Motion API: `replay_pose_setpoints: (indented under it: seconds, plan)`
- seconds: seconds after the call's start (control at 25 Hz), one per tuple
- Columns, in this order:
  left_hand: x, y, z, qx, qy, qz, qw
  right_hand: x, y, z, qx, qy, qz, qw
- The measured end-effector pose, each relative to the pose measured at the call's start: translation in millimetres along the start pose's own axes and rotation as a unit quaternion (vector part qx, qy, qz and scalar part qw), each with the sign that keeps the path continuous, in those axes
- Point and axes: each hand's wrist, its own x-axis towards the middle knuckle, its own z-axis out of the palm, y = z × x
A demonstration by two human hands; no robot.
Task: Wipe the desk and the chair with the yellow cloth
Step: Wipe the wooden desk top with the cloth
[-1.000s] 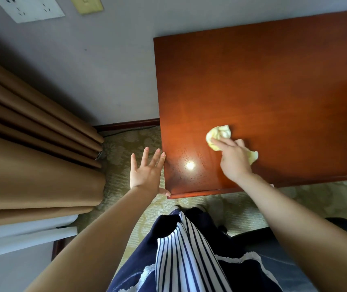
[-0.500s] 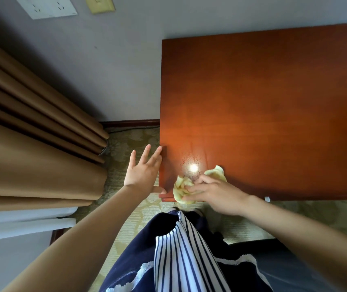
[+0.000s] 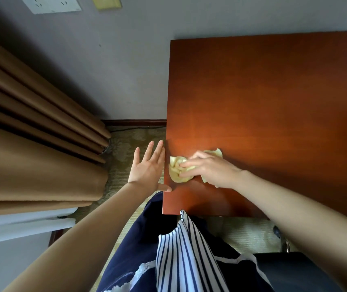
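Two hands: right (image 3: pixel 212 171) round crumpled yellow cloth (image 3: pixel 176 167) on glossy wooden desk (image 3: pixel 273 98); left (image 3: pixel 148 168) splayed, seemingly empty.

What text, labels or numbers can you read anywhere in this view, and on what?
None can be read. The white socket plate and the yellowish switch plate on the wall show no legible marks; the yellow cloth and the desk carry no print.
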Motion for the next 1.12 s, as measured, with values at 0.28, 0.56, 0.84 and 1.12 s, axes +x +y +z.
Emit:
replay_pose_setpoints:
  seconds: [0.28,0.56,0.84,1.12]
  plan:
    - [32,-29,-27,0.0,0.007,0.012,1.0,83,51,-36,0.032,0.011,0.083,0.996]
    - [45,-49,-33,-0.037,-0.035,0.042,0.998,143,60,-54,-0.034,0.061,0.254,0.965]
    - [42,-41,-33,-0.046,-0.049,0.056,0.996,93,31,-21,0.019,0.089,0.176,0.98]
    - [33,-2,-38,-0.02,-0.059,0.08,0.995,-17,5,7,0.055,0.026,0.123,0.99]
